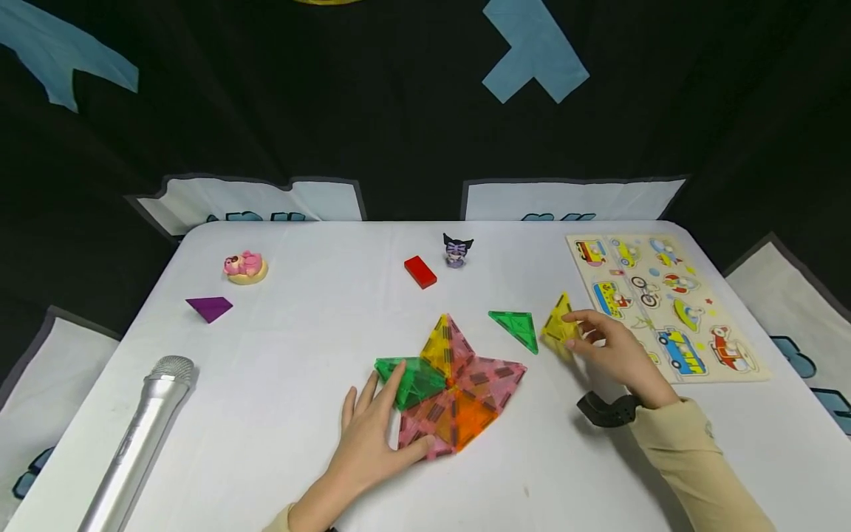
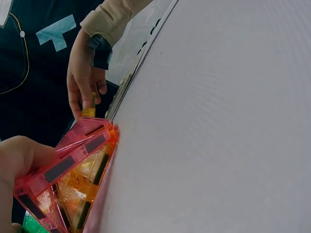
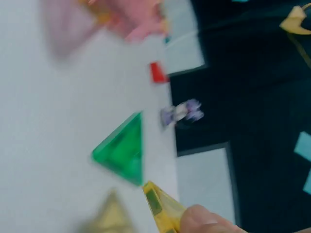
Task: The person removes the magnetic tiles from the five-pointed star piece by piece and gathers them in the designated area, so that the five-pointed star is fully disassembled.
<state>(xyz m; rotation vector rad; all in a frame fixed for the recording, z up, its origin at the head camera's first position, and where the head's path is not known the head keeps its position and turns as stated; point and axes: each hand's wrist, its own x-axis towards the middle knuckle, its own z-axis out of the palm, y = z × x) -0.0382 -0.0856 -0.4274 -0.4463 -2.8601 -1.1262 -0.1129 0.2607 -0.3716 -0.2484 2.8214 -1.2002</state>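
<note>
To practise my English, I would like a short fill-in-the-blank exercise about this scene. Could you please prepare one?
1. The piece in the right hand is ____ in colour.
2. The joined tiles are touched by the ____ hand.
3. The small block beside the black-eared figurine is ____ in colour.
4. In the head view, the puzzle board lies toward the table's ____ side.

Missing words: yellow; left; red; right.

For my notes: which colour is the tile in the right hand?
The tile is yellow, seen best in the head view.

silver microphone (image 1: 141, 440), pink figurine (image 1: 246, 267), puzzle board (image 1: 667, 318)
</note>
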